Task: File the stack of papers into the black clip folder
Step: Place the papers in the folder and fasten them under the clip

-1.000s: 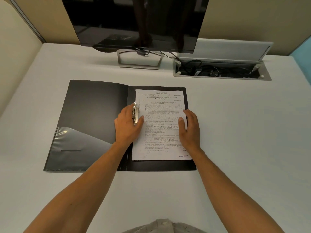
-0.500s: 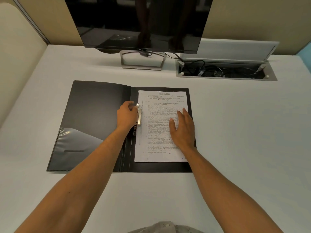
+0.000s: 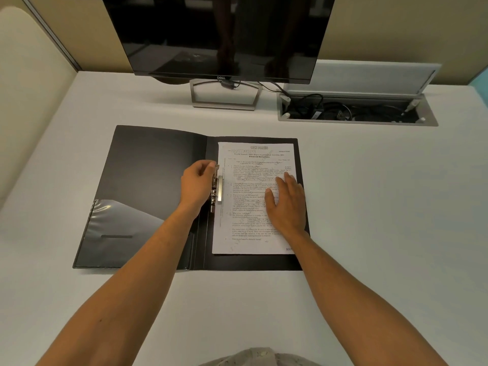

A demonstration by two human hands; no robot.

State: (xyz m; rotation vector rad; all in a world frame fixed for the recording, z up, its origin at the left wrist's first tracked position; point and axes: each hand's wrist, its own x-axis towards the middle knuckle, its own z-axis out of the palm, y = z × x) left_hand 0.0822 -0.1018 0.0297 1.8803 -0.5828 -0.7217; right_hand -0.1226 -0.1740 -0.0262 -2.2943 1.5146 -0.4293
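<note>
Black clip folder (image 3: 148, 196) lies open flat on white desk (image 3: 383, 207), in front of monitor (image 3: 219, 35). Stack of papers (image 3: 250, 165) sits on the folder's right half, left edge under the metal clip (image 3: 218, 190) by the spine. Left hand (image 3: 198, 184): fingers curled, gripping the clip's lever at its upper end. Right hand (image 3: 286, 204): flat, fingers straight and spread, pressing down on the papers' right side. Hands apart, clip between them. Open cable tray (image 3: 356, 112) behind, right of the monitor stand
</note>
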